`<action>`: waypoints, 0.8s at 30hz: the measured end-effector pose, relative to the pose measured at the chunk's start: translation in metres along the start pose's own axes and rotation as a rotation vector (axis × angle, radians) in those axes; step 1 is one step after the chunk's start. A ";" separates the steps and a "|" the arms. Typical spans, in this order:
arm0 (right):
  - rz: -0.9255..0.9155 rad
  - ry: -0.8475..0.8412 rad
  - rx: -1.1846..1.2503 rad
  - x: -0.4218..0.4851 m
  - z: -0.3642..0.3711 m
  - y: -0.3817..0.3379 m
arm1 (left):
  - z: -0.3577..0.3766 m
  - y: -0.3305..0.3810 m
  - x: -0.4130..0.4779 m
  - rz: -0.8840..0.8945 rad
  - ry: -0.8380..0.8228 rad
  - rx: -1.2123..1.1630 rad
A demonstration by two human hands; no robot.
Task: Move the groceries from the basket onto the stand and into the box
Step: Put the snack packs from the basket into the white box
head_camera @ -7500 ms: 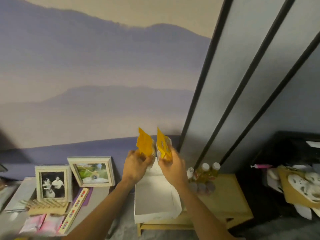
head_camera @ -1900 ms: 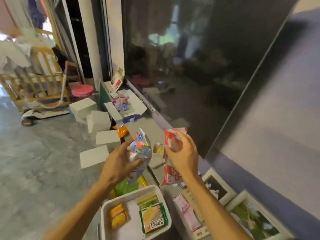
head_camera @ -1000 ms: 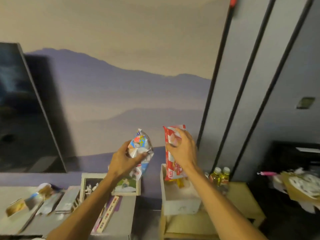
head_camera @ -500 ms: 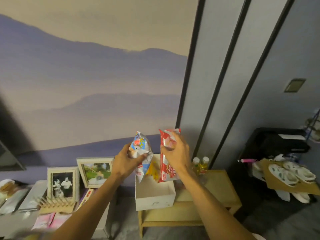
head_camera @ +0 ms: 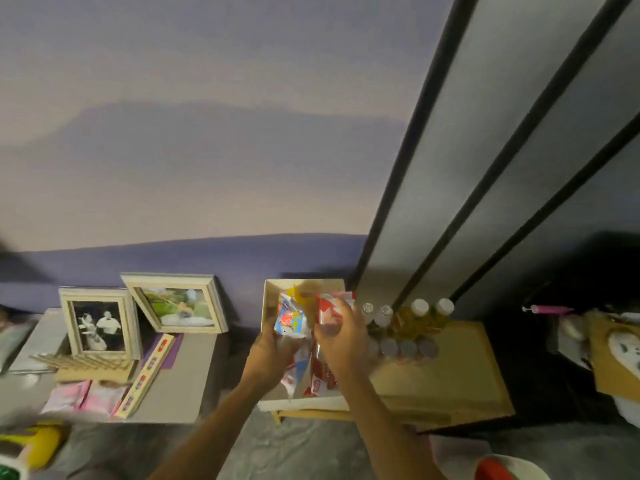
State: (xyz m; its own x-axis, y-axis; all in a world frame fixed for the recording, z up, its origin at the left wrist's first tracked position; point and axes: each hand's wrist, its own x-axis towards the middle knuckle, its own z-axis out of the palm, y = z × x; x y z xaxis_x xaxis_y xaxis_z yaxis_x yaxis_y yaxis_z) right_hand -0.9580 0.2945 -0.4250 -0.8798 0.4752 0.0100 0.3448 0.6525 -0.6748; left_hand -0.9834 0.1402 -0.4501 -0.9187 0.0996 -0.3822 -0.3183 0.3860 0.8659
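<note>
A white cardboard box (head_camera: 268, 299) stands on the left end of a low wooden stand (head_camera: 460, 375). My left hand (head_camera: 268, 351) grips a blue and white snack packet (head_camera: 290, 318) inside the box. Beside it, my right hand (head_camera: 341, 336) grips a red and white snack packet (head_camera: 327, 341), whose lower end reaches down into the box. A yellow packet (head_camera: 298, 292) shows at the box's far end. Several small bottles (head_camera: 408, 323) with white caps stand on the stand right of the box. The basket is out of view.
A grey low table (head_camera: 187, 375) on the left carries two framed photos (head_camera: 97, 323), a wooden rack, pink packets and a long strip. Dark panelled wall rises behind the stand. Clutter with a cardboard sheet (head_camera: 616, 351) lies at far right. Yellow object (head_camera: 38, 441) at bottom left.
Both hands have dropped from above the box down into it, carrying the two packets with them. The view has tilted down and moved closer to the box.
</note>
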 end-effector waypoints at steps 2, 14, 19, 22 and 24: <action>0.000 -0.022 0.020 0.005 0.024 0.016 | 0.014 -0.027 0.015 -0.056 0.004 -0.053; 0.080 -0.212 -0.107 0.021 0.108 0.078 | 0.054 -0.108 0.055 -0.136 0.100 0.184; 0.065 -0.239 -0.129 0.024 0.102 0.084 | 0.061 -0.099 0.053 -0.171 0.159 0.044; 0.020 -0.220 -0.186 0.019 0.089 0.078 | 0.051 -0.082 0.042 -0.111 0.151 0.100; 0.000 -0.174 -0.221 0.016 0.076 0.068 | 0.040 -0.065 0.034 -0.008 0.166 0.197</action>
State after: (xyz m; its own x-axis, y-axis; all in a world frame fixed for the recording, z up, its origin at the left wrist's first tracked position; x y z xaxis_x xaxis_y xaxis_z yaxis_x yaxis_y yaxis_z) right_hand -0.9738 0.3019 -0.5262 -0.9163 0.3791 -0.1294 0.3908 0.7749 -0.4969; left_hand -0.9848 0.1549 -0.5319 -0.9472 -0.0501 -0.3166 -0.2893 0.5591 0.7770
